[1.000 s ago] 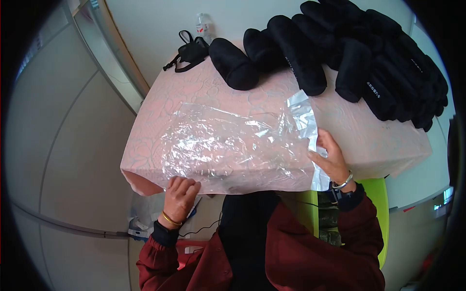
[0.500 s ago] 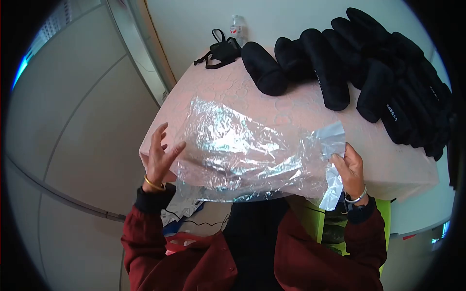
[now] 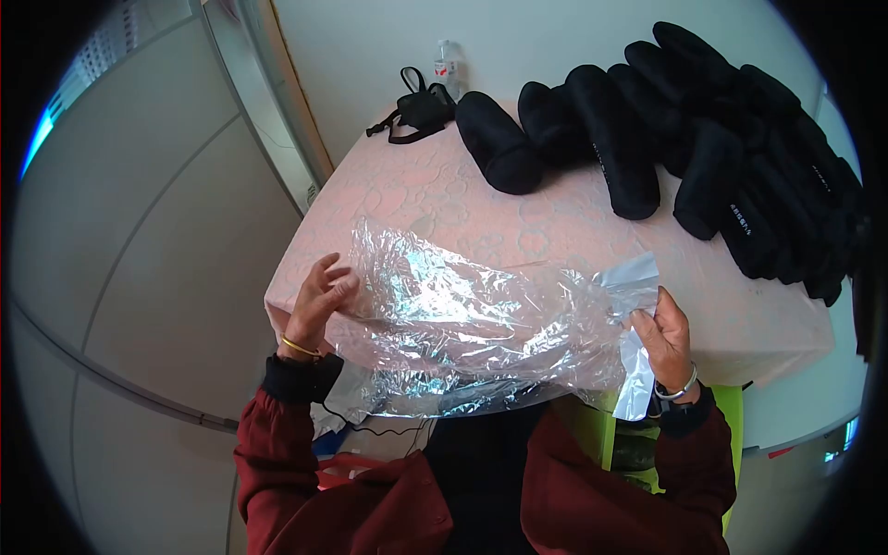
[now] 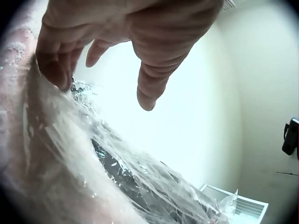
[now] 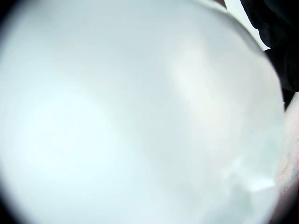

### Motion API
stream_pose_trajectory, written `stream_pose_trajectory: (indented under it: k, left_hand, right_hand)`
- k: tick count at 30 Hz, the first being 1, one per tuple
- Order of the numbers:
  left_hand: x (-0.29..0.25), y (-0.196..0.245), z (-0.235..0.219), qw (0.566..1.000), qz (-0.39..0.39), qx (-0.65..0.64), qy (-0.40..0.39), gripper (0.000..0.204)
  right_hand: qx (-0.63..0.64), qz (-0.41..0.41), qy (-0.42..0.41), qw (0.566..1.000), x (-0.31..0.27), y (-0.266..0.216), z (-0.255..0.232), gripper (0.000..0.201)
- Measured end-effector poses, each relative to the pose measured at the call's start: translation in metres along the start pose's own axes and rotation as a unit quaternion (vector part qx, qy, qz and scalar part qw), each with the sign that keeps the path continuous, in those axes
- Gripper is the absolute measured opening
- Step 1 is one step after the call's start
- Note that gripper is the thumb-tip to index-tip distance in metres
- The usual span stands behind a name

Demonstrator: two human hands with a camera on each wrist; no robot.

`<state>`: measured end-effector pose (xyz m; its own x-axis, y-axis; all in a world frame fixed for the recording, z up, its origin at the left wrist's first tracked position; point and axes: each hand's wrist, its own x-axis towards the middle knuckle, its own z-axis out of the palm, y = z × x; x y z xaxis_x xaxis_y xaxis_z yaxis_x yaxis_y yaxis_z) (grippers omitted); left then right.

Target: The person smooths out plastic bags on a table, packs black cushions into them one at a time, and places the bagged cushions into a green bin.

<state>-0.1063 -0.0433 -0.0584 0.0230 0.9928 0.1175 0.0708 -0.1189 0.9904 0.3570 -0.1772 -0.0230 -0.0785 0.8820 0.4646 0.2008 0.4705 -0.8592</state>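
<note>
A crinkled clear plastic bag (image 3: 462, 310) spans the space between the two hands, over the table's near edge. The right hand (image 3: 664, 335) pinches its white strip (image 3: 634, 379) at the right end, thumb on top. At the bag's left end is the left hand (image 3: 319, 305), its fingers bent loosely and the thumb apart from them. The left wrist view shows the left hand (image 4: 121, 37) with fingertips at the film (image 4: 70, 126) and a wide gap to the thumb. A blurred pale surface (image 5: 140, 112) fills most of the right wrist view.
Black cushion-like rolls (image 3: 610, 139) lie piled at the back right of the pink-covered table (image 3: 407, 185). A black strapped pouch (image 3: 424, 109) and a clear bottle (image 3: 446, 69) stand at the back left. Below the table's right side is a green bin (image 3: 731, 407).
The left hand rose off the bag's near left corner, spread, then came in to its left end. The bag's left part lifted and bunched, and the camera view shifted.
</note>
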Motion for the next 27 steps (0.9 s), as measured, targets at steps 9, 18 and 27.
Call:
stream_pose_trajectory:
  k: [9, 18, 27]
  left_hand:
    - [0.014, -0.010, -0.007, 0.993, 0.066, 0.099, -0.003, 0.063]
    - [0.011, -0.003, 0.007, 0.991, 0.096, 0.066, 0.059, 0.044]
    - [0.011, 0.006, -0.011, 0.994, 0.037, 0.003, -0.099, 0.023]
  right_hand:
    - [0.029, 0.006, 0.000, 1.000, -0.009, -0.011, -0.001, 0.020]
    - [0.026, 0.001, -0.016, 1.000, -0.016, -0.006, -0.003, 0.024]
    - [0.000, 0.007, 0.057, 0.998, -0.017, 0.004, -0.007, 0.014]
